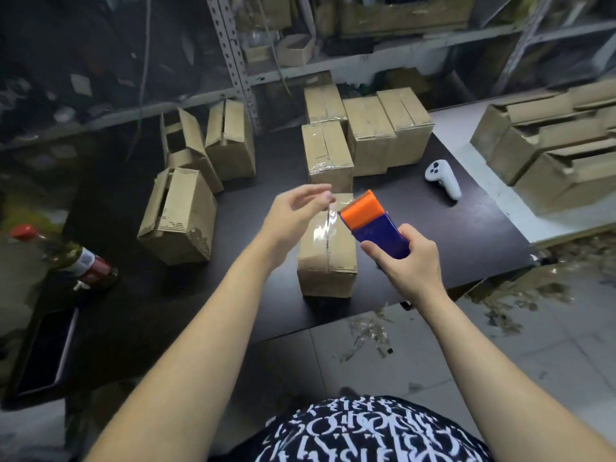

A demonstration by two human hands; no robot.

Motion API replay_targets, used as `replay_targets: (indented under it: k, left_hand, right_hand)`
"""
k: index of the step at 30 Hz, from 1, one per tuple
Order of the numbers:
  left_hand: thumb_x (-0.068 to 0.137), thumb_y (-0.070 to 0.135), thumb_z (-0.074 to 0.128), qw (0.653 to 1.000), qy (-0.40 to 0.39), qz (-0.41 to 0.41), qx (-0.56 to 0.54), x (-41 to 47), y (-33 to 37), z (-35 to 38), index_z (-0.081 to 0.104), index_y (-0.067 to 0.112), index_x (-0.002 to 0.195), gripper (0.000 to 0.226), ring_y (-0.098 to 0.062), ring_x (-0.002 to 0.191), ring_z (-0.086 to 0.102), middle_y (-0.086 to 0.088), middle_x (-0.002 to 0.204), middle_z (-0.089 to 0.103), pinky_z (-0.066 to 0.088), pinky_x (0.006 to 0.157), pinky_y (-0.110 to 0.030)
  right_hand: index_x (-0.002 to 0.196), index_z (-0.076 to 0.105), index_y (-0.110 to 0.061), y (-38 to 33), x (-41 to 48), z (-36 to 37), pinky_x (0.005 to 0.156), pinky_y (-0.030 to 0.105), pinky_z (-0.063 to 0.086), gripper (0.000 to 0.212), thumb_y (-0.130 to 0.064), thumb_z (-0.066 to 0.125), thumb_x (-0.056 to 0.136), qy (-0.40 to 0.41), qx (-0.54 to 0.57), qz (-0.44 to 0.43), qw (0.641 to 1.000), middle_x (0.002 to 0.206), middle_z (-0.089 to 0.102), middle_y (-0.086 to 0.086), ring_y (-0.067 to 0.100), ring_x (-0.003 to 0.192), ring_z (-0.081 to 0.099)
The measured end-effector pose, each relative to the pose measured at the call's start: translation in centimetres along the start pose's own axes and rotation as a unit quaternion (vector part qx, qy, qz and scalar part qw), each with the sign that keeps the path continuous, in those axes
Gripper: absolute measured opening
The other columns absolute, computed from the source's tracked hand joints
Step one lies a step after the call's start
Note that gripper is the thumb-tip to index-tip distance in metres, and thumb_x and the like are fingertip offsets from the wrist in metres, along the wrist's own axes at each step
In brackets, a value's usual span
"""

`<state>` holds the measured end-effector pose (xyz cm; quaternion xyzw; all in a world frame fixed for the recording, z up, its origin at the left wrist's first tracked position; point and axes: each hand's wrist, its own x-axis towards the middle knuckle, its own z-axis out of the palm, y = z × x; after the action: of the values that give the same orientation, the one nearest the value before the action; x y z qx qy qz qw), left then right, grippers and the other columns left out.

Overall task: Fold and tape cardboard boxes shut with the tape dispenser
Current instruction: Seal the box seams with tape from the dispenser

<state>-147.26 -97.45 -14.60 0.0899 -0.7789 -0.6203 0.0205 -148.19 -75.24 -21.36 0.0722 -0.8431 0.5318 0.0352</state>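
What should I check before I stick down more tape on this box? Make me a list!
1. Flaps closed: ok. The cardboard box nearest the person has its top folded shut.
2. Dispenser held: ok. The right hand grips the tape dispenser by its blue body.
3. Tape end caught: ok. The left hand seems to pinch the clear tape above the box.
4. Tape on the seam: ok. It runs along the middle seam.
5. Tape pressed flat: cannot tell, because of shine and blur.
6. Space around: ok. The white controller lies apart, to the right.
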Motion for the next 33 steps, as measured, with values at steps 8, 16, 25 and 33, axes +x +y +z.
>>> replay_targets:
  k: [8,16,25,33]
  left_hand:
    - [0.095,0.035,0.068,0.990,-0.137,-0.009,0.008,1.2,2.0,-0.6,0.080,0.023,0.106,0.020,-0.012,0.090,0.062,-0.002,0.098,0.076,0.044,0.080,-0.031]
    - [0.085,0.042,0.077,0.990,-0.137,-0.030,0.009,1.2,1.4,-0.7,0.079,0.016,0.096,0.029,-0.018,0.092,0.064,-0.008,0.094,0.073,0.049,0.083,-0.038]
    - [0.094,0.019,0.073,0.991,0.015,0.093,0.099,-0.3,2.3,0.8,0.078,0.013,0.094,0.008,-0.016,0.082,0.069,-0.001,0.084,0.074,0.057,0.068,-0.021]
    - [0.093,0.009,0.072,0.969,0.166,0.155,0.096,0.7,5.8,-3.2,0.075,0.019,0.082,0.014,0.006,0.060,0.059,0.013,0.069,0.068,0.046,0.061,-0.012]
  right_hand:
    - [0.075,0.046,-0.036,-1.2,-0.5,-0.5,0.055,0.013,0.035,0.039,-0.056,0.080,0.072,-0.020,-0.002,-0.142,0.990,0.063,0.051,-0.018,0.006,0.058,0.051]
    - [0.083,0.055,-0.028,-0.7,-0.4,-0.7,0.059,0.015,0.039,0.039,-0.055,0.081,0.073,-0.052,-0.002,-0.142,0.988,0.071,0.058,-0.017,0.008,0.063,0.056]
    - [0.081,0.058,-0.019,-0.2,0.2,-0.5,0.063,0.046,0.051,0.040,-0.053,0.079,0.078,-0.099,0.015,-0.102,0.990,0.071,0.068,0.001,0.026,0.065,0.064]
    - [0.088,0.064,-0.027,4.0,-1.5,-1.1,0.064,0.037,0.053,0.023,-0.045,0.078,0.087,-0.113,-0.049,-0.013,0.992,0.074,0.071,-0.008,0.011,0.066,0.065]
